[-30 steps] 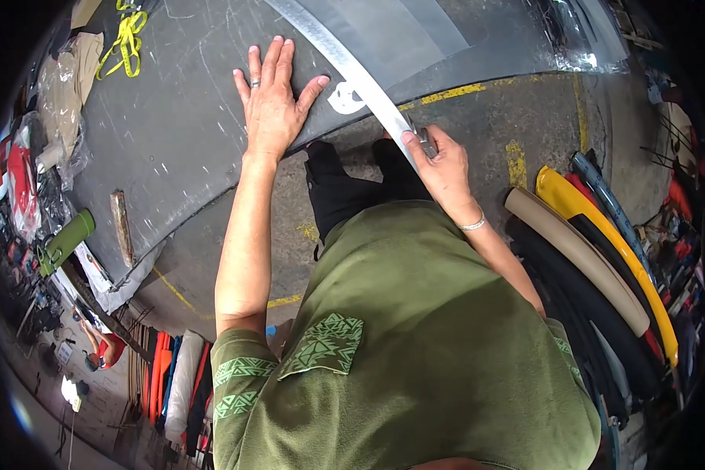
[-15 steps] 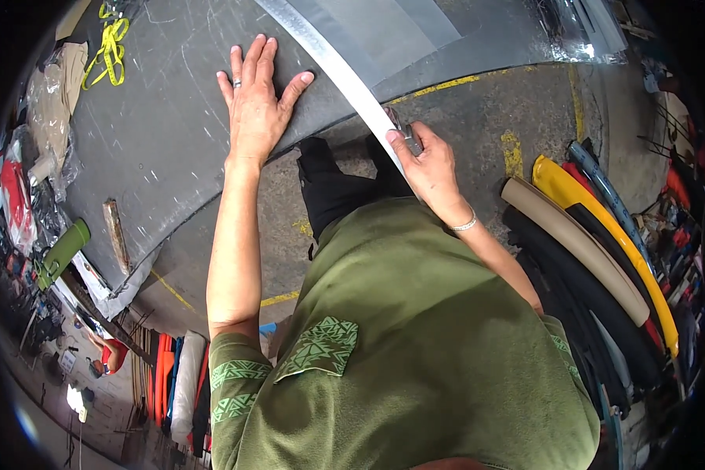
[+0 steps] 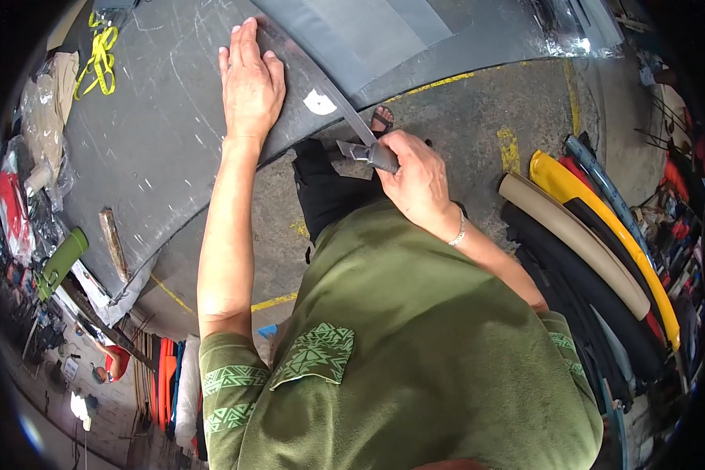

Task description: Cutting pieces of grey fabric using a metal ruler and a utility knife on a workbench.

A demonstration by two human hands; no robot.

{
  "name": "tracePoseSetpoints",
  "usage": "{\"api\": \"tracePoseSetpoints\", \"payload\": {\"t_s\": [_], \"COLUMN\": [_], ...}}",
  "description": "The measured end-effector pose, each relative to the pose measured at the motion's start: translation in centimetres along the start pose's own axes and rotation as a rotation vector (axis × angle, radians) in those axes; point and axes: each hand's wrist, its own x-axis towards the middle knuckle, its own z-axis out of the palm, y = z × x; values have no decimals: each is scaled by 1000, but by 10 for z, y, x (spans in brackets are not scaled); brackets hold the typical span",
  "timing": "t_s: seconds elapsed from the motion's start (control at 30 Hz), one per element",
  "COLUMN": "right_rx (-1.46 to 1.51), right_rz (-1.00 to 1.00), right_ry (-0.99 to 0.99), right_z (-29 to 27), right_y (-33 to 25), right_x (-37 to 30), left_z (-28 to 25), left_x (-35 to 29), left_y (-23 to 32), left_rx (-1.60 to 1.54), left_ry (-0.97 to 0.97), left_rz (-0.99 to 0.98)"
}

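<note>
My left hand (image 3: 252, 94) lies flat on the dark grey table (image 3: 157, 117), fingers stretched out and holding nothing. My right hand (image 3: 419, 176), just off the table's near edge, is closed round a utility knife (image 3: 381, 157) with its blade end pointing left. Reaching that same hand is a long, narrow metal straightedge (image 3: 359, 125), which runs far across the table and overhangs its edge. Whether the fingers also grip it is hidden. Beside the straightedge a small white patch (image 3: 319, 102) shows. Grey sheet material (image 3: 368, 39) lies on its right.
A yellow measuring tape (image 3: 99, 63) lies at the far left of the table, and a worn stick (image 3: 113, 243) near its left edge. Rolls of material, among them a beige roll (image 3: 572, 239) and a yellow roll (image 3: 603, 227), stand at the right. Clear plastic bags (image 3: 39, 188) crowd the left.
The straightedge has gone from bright to dark and seems tilted. My right hand has turned, bringing the knife into fuller view. My left hand has shifted slightly farther away, its thumb drawn in.
</note>
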Motion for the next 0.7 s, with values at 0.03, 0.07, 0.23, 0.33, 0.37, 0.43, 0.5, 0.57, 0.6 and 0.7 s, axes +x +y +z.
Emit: {"api": "tracePoseSetpoints", "payload": {"t_s": [0.03, 0.07, 0.23, 0.33, 0.37, 0.43, 0.5, 0.57, 0.6, 0.7], "right_rx": [33, 68, 180, 188, 186, 193, 231, 269, 291, 330], "right_rz": [35, 66, 319, 344, 342, 352, 352, 354, 388, 441], "right_ry": [9, 17, -71, -61, -61, -47, -45, -44, -73, -127], "right_z": [1, 2, 0, 6, 7, 8, 13, 16, 16, 14], "right_y": [1, 1, 7, 16, 18, 20, 25, 29, 31, 33], "right_x": [0, 1, 8, 9, 10, 11, 11, 13, 14, 21], "left_z": [0, -1, -1, 1, 2, 4, 5, 8, 9, 9], "left_x": [0, 2, 12, 13, 12, 12, 13, 16, 16, 15], "left_y": [0, 0, 2, 8, 10, 10, 6, 2, 0, 1], "left_rx": [0, 5, 91, 175, 175, 174, 183, 130, 75, 46], "left_ry": [-1, -2, 39, 41, 38, 37, 67, 64, 61, 17], "left_rz": [2, -7, 3, -21, -16, -11, 63, 74, 86, 66]}}
